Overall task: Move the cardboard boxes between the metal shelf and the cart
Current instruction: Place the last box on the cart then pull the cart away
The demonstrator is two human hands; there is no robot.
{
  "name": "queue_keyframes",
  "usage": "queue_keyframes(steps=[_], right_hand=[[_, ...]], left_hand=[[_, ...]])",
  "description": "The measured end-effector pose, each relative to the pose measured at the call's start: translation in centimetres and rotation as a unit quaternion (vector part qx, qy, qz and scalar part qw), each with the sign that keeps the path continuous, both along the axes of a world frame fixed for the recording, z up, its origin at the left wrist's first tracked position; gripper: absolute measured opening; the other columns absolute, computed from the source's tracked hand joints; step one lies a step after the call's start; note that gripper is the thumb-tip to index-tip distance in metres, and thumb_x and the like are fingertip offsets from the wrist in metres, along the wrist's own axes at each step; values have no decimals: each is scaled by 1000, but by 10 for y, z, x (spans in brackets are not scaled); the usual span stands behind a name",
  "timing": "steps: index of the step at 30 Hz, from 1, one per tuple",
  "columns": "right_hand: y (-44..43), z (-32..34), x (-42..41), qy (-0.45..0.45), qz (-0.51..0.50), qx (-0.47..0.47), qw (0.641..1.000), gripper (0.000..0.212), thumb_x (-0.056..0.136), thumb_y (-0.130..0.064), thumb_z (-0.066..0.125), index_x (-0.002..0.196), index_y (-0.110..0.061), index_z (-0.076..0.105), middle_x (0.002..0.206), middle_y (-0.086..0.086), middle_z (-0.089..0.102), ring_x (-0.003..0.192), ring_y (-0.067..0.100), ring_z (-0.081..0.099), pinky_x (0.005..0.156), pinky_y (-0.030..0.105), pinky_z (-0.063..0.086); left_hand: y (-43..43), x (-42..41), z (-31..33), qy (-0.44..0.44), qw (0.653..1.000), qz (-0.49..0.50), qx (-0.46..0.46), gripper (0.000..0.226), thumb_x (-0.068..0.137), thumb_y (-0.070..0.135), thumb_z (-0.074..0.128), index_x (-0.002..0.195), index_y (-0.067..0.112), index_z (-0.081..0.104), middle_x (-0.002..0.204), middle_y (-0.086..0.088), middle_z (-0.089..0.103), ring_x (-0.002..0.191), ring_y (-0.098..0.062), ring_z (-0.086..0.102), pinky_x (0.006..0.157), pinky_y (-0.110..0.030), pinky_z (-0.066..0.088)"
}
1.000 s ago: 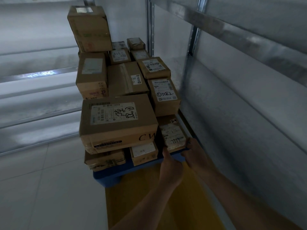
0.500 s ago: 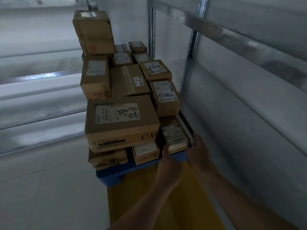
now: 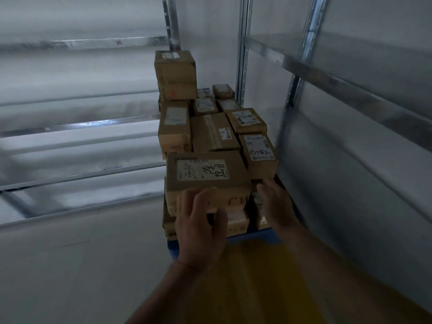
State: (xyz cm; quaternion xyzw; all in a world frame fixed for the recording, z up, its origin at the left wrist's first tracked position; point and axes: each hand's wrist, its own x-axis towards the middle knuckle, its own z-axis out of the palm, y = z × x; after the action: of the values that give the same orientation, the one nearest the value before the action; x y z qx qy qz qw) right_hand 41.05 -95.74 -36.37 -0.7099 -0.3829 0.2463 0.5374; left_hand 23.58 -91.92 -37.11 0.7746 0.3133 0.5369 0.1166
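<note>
Several cardboard boxes are stacked on a blue cart (image 3: 254, 237) in front of me. Nearest is a large labelled box (image 3: 205, 171) with handwriting on its label, lying on top of smaller boxes. My left hand (image 3: 198, 223) grips its front face, fingers spread on the cardboard and thumb hooked under the bottom edge. My right hand (image 3: 278, 202) lies along the box's right front corner with fingers fairly straight, partly covering a small box (image 3: 259, 206) beneath. A tall box (image 3: 175, 73) tops the stack at the far end.
Metal shelf levels (image 3: 327, 76) run along the right, close beside the cart, with upright posts (image 3: 243, 54) behind the stack. More metal shelving (image 3: 81, 125) lines the left. Pale floor tiles (image 3: 81, 265) lie left of the cart. Yellow clothing (image 3: 257, 277) fills the bottom.
Both hands left the small box at the cart's front right corner and rose to the large labelled box. The left hand now holds its front; the right is at its right corner.
</note>
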Motion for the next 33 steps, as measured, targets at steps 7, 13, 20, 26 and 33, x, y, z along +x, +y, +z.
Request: queue_keyframes(steps=[7,13,20,26,33], right_hand=[[23,0,-17,77,15,-17,997,20,103,-30,44,105,-32,64,104,-10,67,97,9,60,91,37,47],[28,3,-27,125,-7,-13,992,22,103,-28,45,94,-34,64,100,-9,66,97,15,61,94,48,51],[30,9,-43,113,-12,24,993,27,104,-24,43,94,-35,65,95,-5,67,96,25,64,91,53,54],[26,1,-47,121,5,20,992,32,104,-23,42,93,-41,65,90,-21,67,96,12,63,88,45,53],[21,-5,-49,114,21,31,993,25,103,-26,45,108,-42,64,100,-20,72,96,3,65,88,37,52]], left_hand=[[34,-38,6,-97,926,46,-363,70,88,58,38,146,18,38,145,-3,43,132,-18,41,99,-37,40],[44,-49,8,-218,851,-73,-472,48,103,45,30,113,14,65,103,-13,70,97,-26,67,74,-35,56],[37,-62,11,-241,857,-47,-454,40,103,47,28,94,39,66,88,15,70,89,-6,64,81,-40,52],[32,-72,6,-232,861,-42,-450,36,105,38,28,96,39,62,87,18,67,83,5,61,84,-45,51],[25,-69,13,-241,858,-46,-450,33,107,29,29,92,39,56,82,21,58,72,15,57,70,-24,44]])
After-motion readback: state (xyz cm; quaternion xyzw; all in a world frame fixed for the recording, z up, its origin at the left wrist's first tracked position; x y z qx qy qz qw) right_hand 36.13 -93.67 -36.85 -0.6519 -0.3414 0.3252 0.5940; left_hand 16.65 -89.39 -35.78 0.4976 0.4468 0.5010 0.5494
